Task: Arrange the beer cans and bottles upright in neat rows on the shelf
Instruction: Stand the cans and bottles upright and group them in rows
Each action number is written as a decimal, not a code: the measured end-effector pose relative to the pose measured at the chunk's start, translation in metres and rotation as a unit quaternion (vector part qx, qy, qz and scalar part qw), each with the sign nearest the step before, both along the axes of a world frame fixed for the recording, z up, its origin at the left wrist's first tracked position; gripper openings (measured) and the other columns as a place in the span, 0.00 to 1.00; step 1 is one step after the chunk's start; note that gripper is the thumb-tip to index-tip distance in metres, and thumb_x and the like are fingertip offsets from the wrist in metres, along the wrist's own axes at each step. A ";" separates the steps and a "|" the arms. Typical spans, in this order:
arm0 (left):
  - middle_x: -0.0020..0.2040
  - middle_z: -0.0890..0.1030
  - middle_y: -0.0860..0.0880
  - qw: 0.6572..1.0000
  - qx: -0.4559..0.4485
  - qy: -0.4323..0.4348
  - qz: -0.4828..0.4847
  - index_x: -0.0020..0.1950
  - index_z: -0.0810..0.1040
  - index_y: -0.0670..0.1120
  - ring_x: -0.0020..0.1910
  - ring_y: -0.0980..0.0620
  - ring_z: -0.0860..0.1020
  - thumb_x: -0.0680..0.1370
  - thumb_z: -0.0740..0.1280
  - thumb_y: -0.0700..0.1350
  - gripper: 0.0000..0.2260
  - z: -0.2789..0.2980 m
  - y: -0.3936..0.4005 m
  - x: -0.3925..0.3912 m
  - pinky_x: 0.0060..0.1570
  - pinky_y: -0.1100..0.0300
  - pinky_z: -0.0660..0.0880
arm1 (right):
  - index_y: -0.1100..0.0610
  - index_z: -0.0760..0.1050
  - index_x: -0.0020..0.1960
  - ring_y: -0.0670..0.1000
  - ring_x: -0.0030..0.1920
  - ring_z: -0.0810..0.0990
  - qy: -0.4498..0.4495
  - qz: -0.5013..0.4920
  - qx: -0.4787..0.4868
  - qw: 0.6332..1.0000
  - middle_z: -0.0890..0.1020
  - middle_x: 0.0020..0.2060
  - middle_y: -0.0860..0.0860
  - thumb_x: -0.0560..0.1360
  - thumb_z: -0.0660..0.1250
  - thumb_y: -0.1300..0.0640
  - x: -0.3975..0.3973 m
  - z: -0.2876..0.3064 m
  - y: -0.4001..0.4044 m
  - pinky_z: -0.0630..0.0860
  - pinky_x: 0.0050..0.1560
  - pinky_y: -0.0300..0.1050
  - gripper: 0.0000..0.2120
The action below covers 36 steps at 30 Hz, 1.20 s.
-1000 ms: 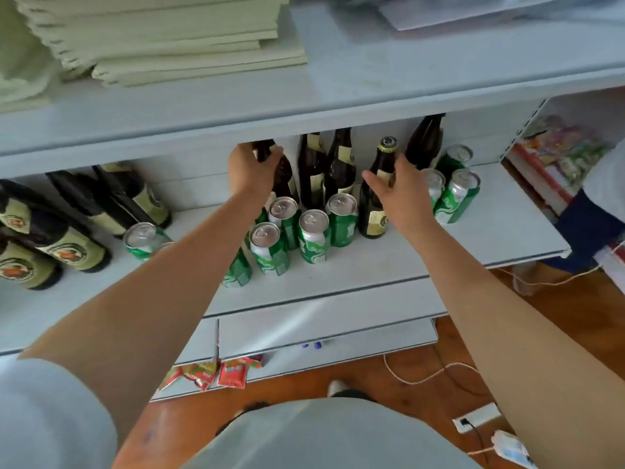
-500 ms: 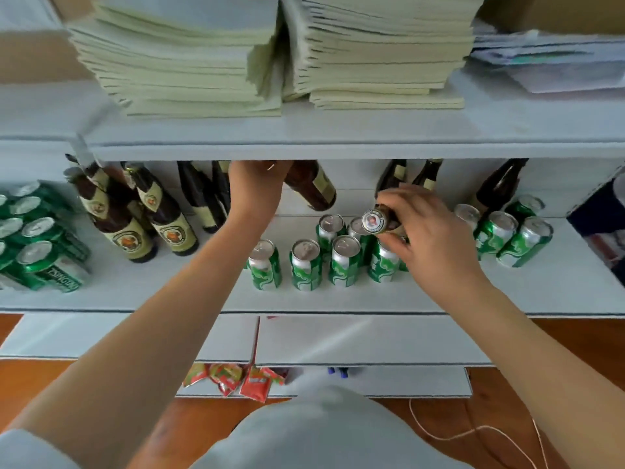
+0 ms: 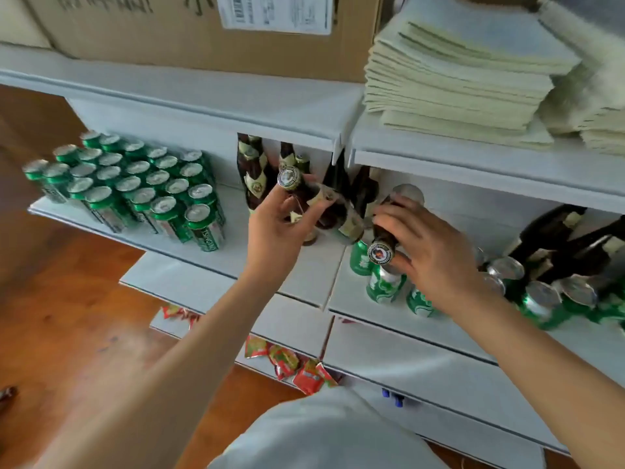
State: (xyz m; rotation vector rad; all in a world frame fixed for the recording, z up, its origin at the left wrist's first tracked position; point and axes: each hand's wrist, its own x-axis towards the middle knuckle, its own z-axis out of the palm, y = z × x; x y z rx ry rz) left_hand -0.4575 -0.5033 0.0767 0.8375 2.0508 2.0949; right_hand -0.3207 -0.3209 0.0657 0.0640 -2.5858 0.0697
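Observation:
My left hand [image 3: 280,225] grips a brown beer bottle [image 3: 289,179] by its neck, cap toward me, in front of several upright brown bottles [image 3: 252,170] at the middle of the white shelf [image 3: 304,275]. My right hand [image 3: 426,245] holds a second brown bottle [image 3: 382,252] tilted forward, its cap pointing at me, above green cans [image 3: 385,282]. A neat block of several upright green cans [image 3: 135,184] fills the shelf's left part. More green cans [image 3: 541,306] and dark bottles [image 3: 554,235] stand loosely at the right.
A cardboard box [image 3: 203,28] and stacks of pale folded cloths [image 3: 456,79] rest on the upper shelf, low over the bottles. Red snack packets [image 3: 291,363] lie on the bottom shelf. Wooden floor [image 3: 67,316] stretches to the left.
The view has swung left and closer, so the block of cans shows. My left hand has drawn a bottle out from the back, and both hands have shifted left with their bottles.

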 end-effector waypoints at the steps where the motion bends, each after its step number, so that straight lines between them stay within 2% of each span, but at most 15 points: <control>1: 0.50 0.85 0.55 1.000 0.004 0.002 0.001 0.56 0.80 0.48 0.53 0.56 0.82 0.75 0.74 0.40 0.11 -0.003 -0.008 -0.004 0.45 0.65 0.78 | 0.56 0.71 0.64 0.57 0.69 0.71 0.000 0.014 0.001 1.000 0.77 0.63 0.52 0.71 0.71 0.60 -0.006 -0.001 -0.004 0.77 0.57 0.53 0.22; 4: 0.54 0.83 0.55 0.999 0.006 0.031 -0.012 0.60 0.79 0.44 0.56 0.54 0.81 0.75 0.73 0.37 0.14 -0.007 -0.033 -0.015 0.50 0.59 0.80 | 0.55 0.70 0.65 0.54 0.72 0.68 0.001 0.047 -0.015 0.999 0.76 0.66 0.50 0.75 0.63 0.55 -0.023 -0.004 -0.015 0.74 0.59 0.46 0.19; 6: 0.55 0.83 0.56 0.999 -0.006 0.050 -0.019 0.62 0.78 0.43 0.57 0.55 0.81 0.76 0.72 0.36 0.15 -0.010 -0.047 -0.024 0.52 0.56 0.81 | 0.54 0.71 0.65 0.50 0.73 0.66 -0.003 0.045 -0.073 0.996 0.74 0.67 0.47 0.76 0.66 0.55 -0.036 -0.003 -0.024 0.72 0.57 0.41 0.19; 8: 0.55 0.83 0.55 0.997 -0.028 0.062 -0.020 0.62 0.78 0.43 0.58 0.54 0.81 0.76 0.72 0.37 0.15 -0.015 -0.058 -0.035 0.52 0.55 0.81 | 0.53 0.72 0.65 0.46 0.72 0.67 -0.008 0.024 -0.135 0.990 0.74 0.67 0.45 0.76 0.69 0.52 -0.049 -0.005 -0.035 0.73 0.55 0.41 0.19; 11: 0.56 0.82 0.55 0.993 -0.084 0.086 -0.015 0.63 0.78 0.48 0.58 0.51 0.80 0.76 0.73 0.40 0.16 -0.030 -0.067 -0.052 0.53 0.50 0.81 | 0.51 0.73 0.65 0.43 0.62 0.74 -0.005 -0.012 -0.212 0.977 0.77 0.62 0.44 0.76 0.68 0.46 -0.070 -0.012 -0.048 0.72 0.50 0.39 0.20; 13: 0.55 0.82 0.54 0.989 -0.116 0.090 -0.011 0.62 0.79 0.49 0.57 0.51 0.80 0.76 0.73 0.42 0.15 -0.042 -0.068 -0.067 0.52 0.49 0.81 | 0.52 0.73 0.63 0.45 0.53 0.77 -0.012 -0.043 -0.258 0.965 0.79 0.55 0.45 0.76 0.68 0.46 -0.085 -0.024 -0.051 0.70 0.45 0.39 0.19; 15: 0.54 0.82 0.54 0.984 -0.154 0.085 -0.001 0.61 0.78 0.50 0.56 0.54 0.80 0.76 0.73 0.45 0.14 -0.053 -0.065 -0.083 0.52 0.48 0.81 | 0.53 0.73 0.60 0.47 0.46 0.77 -0.018 -0.093 -0.300 0.949 0.78 0.47 0.45 0.75 0.68 0.45 -0.101 -0.038 -0.049 0.70 0.42 0.41 0.18; 17: 0.54 0.83 0.57 0.981 -0.181 0.073 0.002 0.61 0.77 0.51 0.56 0.59 0.80 0.76 0.73 0.48 0.15 -0.061 -0.060 -0.097 0.54 0.48 0.80 | 0.55 0.72 0.58 0.46 0.43 0.75 -0.023 -0.132 -0.330 0.935 0.77 0.45 0.44 0.76 0.68 0.46 -0.116 -0.049 -0.047 0.67 0.40 0.41 0.16; 20: 0.55 0.83 0.58 0.972 -0.220 0.077 0.006 0.61 0.76 0.54 0.56 0.58 0.80 0.75 0.71 0.53 0.15 -0.070 -0.047 -0.112 0.55 0.50 0.80 | 0.57 0.72 0.57 0.49 0.44 0.77 -0.023 -0.156 -0.341 0.927 0.80 0.46 0.49 0.76 0.68 0.48 -0.137 -0.062 -0.042 0.67 0.41 0.42 0.16; 25: 0.51 0.82 0.57 0.965 -0.252 0.060 0.040 0.58 0.76 0.51 0.51 0.55 0.80 0.76 0.70 0.53 0.13 -0.074 -0.023 -0.128 0.51 0.50 0.80 | 0.57 0.72 0.59 0.53 0.49 0.80 -0.018 -0.194 -0.390 0.900 0.81 0.49 0.51 0.76 0.67 0.45 -0.165 -0.079 -0.029 0.79 0.48 0.52 0.19; 28: 0.54 0.82 0.53 0.963 -0.260 0.054 0.044 0.61 0.75 0.50 0.53 0.51 0.80 0.77 0.69 0.51 0.14 -0.070 -0.012 -0.136 0.52 0.50 0.79 | 0.58 0.72 0.61 0.52 0.52 0.80 -0.020 -0.217 -0.395 0.893 0.81 0.51 0.52 0.76 0.67 0.44 -0.177 -0.081 -0.021 0.77 0.49 0.46 0.22; 32: 0.57 0.76 0.48 0.956 -0.271 0.046 0.098 0.64 0.74 0.47 0.55 0.49 0.77 0.76 0.70 0.49 0.18 -0.070 0.001 -0.131 0.50 0.61 0.71 | 0.61 0.72 0.63 0.55 0.56 0.77 -0.001 -0.239 -0.414 0.878 0.79 0.55 0.55 0.75 0.69 0.44 -0.189 -0.081 -0.012 0.75 0.55 0.48 0.25; 36: 0.60 0.71 0.45 0.945 -0.306 0.029 0.106 0.67 0.70 0.44 0.58 0.46 0.75 0.75 0.72 0.47 0.23 -0.080 -0.002 -0.124 0.53 0.62 0.68 | 0.61 0.72 0.64 0.55 0.57 0.77 -0.019 -0.263 -0.422 0.867 0.79 0.56 0.55 0.74 0.71 0.44 -0.193 -0.080 -0.008 0.73 0.53 0.44 0.27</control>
